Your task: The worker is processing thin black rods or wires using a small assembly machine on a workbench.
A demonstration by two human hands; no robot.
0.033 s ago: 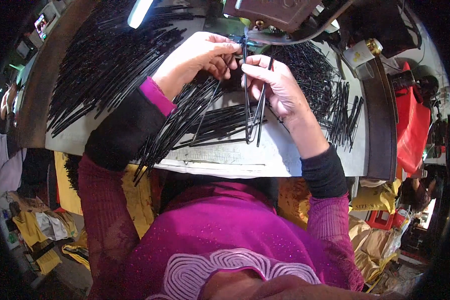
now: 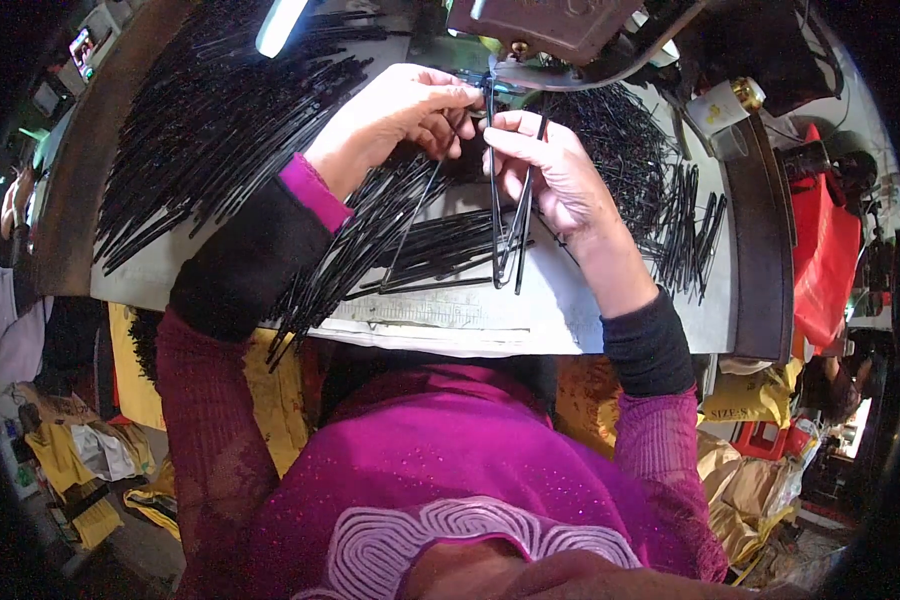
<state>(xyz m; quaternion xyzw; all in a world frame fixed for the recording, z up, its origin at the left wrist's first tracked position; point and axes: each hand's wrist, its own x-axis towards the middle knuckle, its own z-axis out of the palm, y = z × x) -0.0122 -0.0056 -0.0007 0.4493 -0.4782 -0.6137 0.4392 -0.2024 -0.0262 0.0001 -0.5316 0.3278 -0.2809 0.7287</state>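
Hands (image 2: 560, 170) pinched on thin black rods (image 2: 498, 210)

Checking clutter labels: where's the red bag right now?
Head view, far right: the red bag sits just beyond the table's dark right edge, right of the short black rods, away from both hands.

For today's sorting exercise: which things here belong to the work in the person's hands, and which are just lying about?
In the work:
left hand
right hand
thin black rods held upright
loose black rods under the hands
brown machine head

Lying about:
red bag
white roll with brass cap
yellow bags
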